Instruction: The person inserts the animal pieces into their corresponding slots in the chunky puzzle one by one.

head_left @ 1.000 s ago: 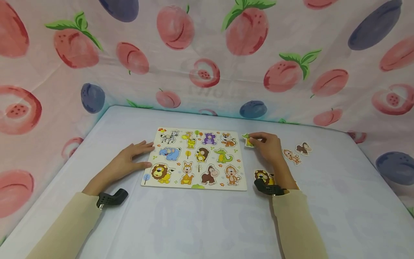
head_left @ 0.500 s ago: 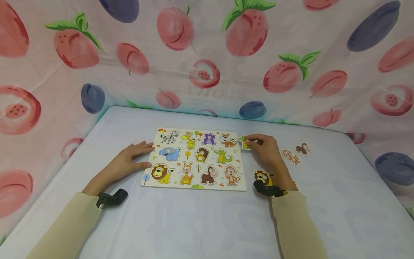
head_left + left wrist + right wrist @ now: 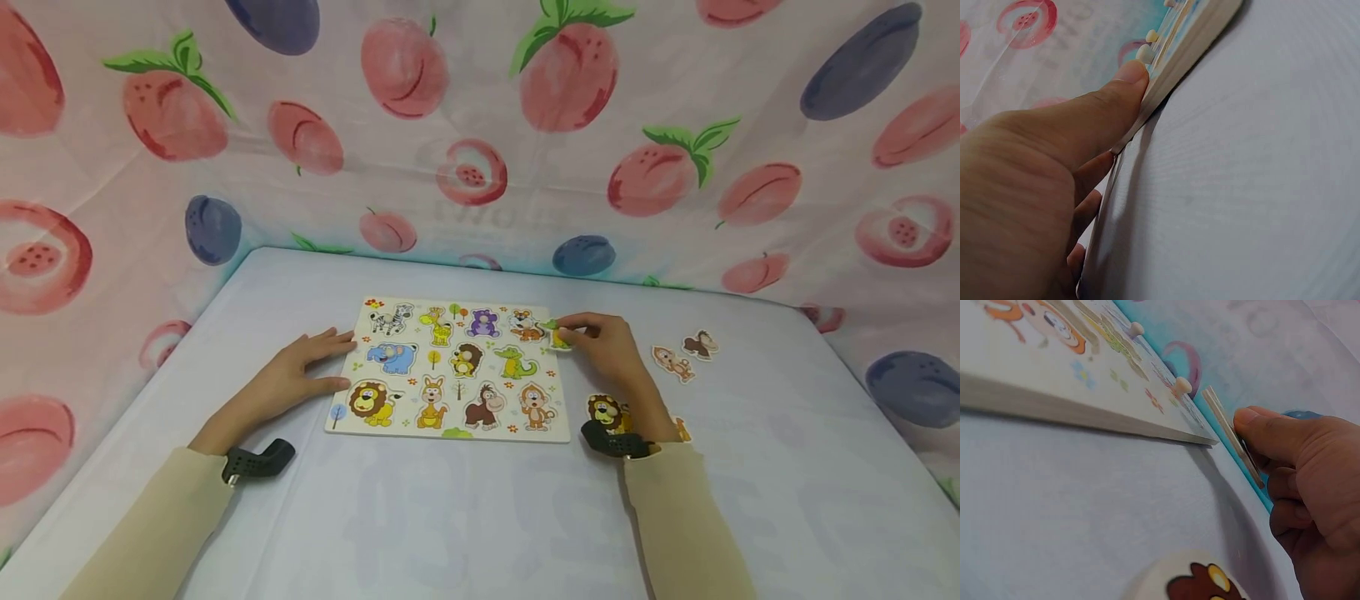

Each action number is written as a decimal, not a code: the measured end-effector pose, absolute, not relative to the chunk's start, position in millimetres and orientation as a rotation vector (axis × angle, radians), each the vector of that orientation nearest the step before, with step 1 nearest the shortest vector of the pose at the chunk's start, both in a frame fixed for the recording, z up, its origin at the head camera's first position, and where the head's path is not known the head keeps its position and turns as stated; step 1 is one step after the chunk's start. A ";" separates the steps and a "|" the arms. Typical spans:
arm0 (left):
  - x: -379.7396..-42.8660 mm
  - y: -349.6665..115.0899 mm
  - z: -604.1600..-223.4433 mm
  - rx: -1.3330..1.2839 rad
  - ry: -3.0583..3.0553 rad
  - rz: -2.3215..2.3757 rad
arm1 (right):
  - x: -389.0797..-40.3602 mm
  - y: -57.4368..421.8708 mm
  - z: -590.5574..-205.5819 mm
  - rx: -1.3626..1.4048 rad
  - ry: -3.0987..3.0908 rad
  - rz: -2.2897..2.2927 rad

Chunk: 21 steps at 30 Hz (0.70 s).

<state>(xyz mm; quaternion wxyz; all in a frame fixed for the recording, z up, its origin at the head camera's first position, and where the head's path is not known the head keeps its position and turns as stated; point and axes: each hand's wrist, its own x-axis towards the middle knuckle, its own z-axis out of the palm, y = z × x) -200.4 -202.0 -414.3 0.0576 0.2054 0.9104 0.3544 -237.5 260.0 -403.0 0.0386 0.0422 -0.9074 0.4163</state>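
Note:
A wooden animal puzzle board (image 3: 491, 364) lies flat on the table. At its left edge rests my left hand (image 3: 300, 371), fingers spread; in the left wrist view the thumb (image 3: 1100, 112) touches the board's side. My right hand (image 3: 611, 350) pinches a green crocodile puzzle piece (image 3: 558, 338) between thumb and fingers over the board's right edge, near the tiger piece (image 3: 527, 325). Seen edge-on in the right wrist view, the crocodile piece (image 3: 1230, 437) is tilted and raised beside the board's corner. The printed crocodile recess (image 3: 514, 363) lies left of it.
A lion piece (image 3: 606, 412) lies beneath the right wrist, with an orange piece (image 3: 681, 428) partly hidden behind the forearm. Farther right are a monkey piece (image 3: 672, 364) and a brown ape-like piece (image 3: 701, 344). Fruit-print cloth (image 3: 300, 200) stands behind the table.
My right hand has moved left with the crocodile piece, from beside the board to over its right edge. My left hand has stayed at the board's left edge.

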 end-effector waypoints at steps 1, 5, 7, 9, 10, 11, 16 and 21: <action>-200.5 -202.1 -414.5 0.630 2.762 1.071 | -237.4 259.3 -403.5 0.124 -2.787 1.275; -200.8 -202.2 -415.1 0.644 2.764 1.073 | -236.6 257.2 -404.4 0.114 -2.795 1.277; -200.8 -201.9 -415.1 0.630 2.757 1.078 | -235.6 256.1 -403.9 0.119 -2.789 1.283; -200.6 -201.6 -415.1 0.613 2.751 1.082 | -234.3 254.9 -403.3 0.137 -2.785 1.297; -200.4 -201.4 -414.9 0.603 2.748 1.084 | -233.7 254.2 -403.1 0.146 -2.782 1.305; -200.2 -201.2 -414.8 0.597 2.745 1.086 | -233.0 253.5 -402.8 0.153 -2.782 1.314; -200.7 -201.4 -415.1 0.636 2.762 1.073 | -231.5 249.3 -403.0 0.200 -2.786 1.335; -201.2 -202.6 -415.6 0.666 2.773 1.067 | -231.3 244.7 -404.3 0.248 -2.795 1.339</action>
